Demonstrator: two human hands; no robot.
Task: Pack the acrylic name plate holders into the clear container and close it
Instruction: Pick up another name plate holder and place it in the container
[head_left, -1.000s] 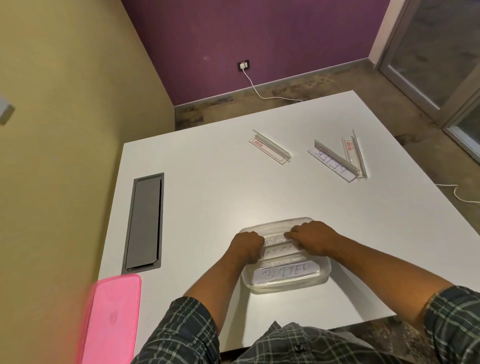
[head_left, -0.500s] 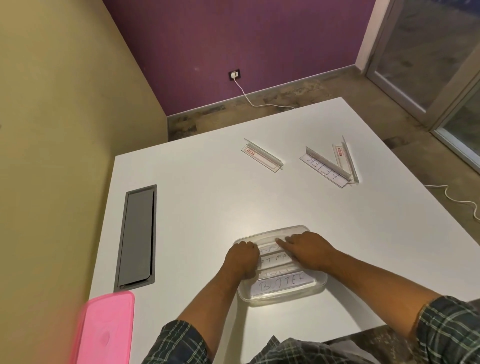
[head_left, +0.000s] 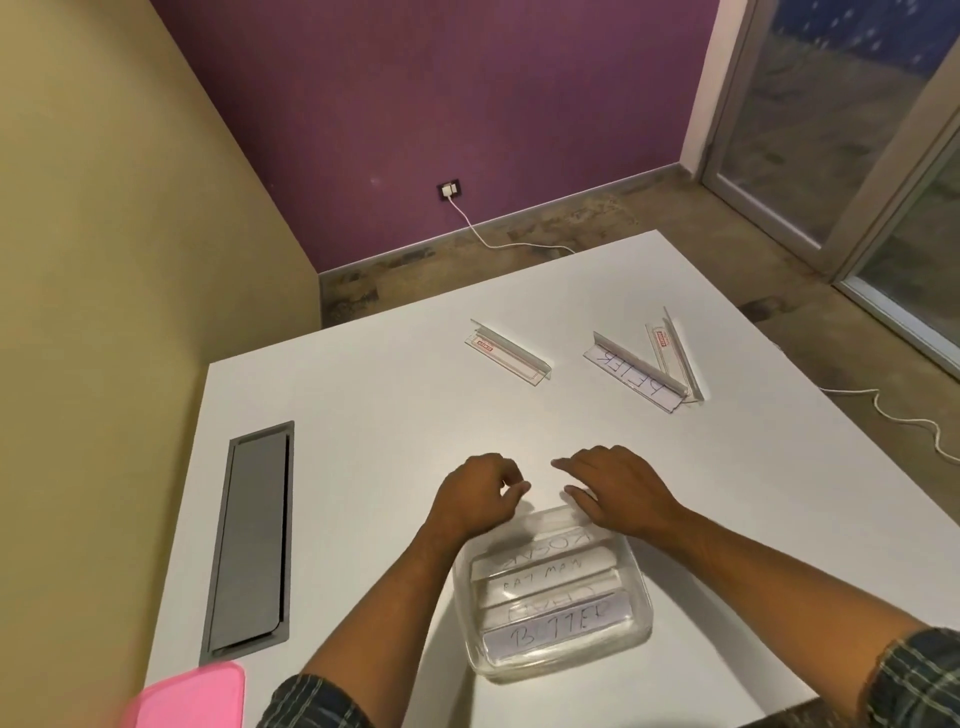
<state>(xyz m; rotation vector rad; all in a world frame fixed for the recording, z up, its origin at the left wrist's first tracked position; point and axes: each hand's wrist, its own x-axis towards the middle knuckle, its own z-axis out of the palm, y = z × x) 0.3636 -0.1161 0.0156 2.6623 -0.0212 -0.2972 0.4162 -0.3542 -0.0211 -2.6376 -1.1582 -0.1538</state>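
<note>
Clear container (head_left: 558, 660) on white table (head_left: 363, 415) with four name plate holders (head_left: 550, 597) inside, left hand (head_left: 475, 496) loosely curled and right hand (head_left: 618, 488) spread, both empty above far rim, three more holders (head_left: 639, 366) well apart, pink lid (head_left: 192, 699) near left

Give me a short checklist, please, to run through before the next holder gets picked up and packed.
1. Both hands free: ok; left hand and right hand hold nothing.
2. Holders left to pack: not ok; three lie on the table, a single holder and a touching pair.
3. Clear container open: ok.
4. Room inside for three more: cannot tell.
5. Pink lid at hand: ok, near table edge.
</note>
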